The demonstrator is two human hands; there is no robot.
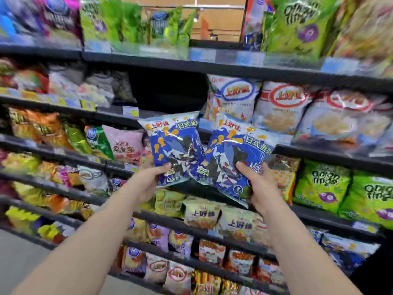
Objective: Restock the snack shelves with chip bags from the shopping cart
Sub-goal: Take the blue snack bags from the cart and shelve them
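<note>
Fingers of left hand point(147, 180) go behind left blue bag point(174, 143) and are hidden; thumb lies across its lower front, so it grips that bag near the bottom edge. Right hand point(262, 188) does the same on right blue bag point(238, 154): thumb on the front, fingers behind, holding the lower right part. Both forearms bare, reaching in from the near edge.

2 bags are the same print: blue, white top band, orange fish shapes. Left bag roughly upright, top leaning slightly left. Right bag tilted with its top to the right. Lower inner corners meet between the hands; touching or overlapping, cannot tell which.

Both bags are held in the air, near side of the shelves point(234, 68), not resting on any shelf. Just above and behind them is a dark gap point(168, 92) in the 2nd row from the top. Right of the gap stand white bags with blue oval logo point(234, 96), then white bags with red oval logo point(284, 107). Green bags point(321, 186) sit 1 row lower, far right. Pink bag point(125, 143) left of the left hand's bag. Left side of the frame blurred.
</note>
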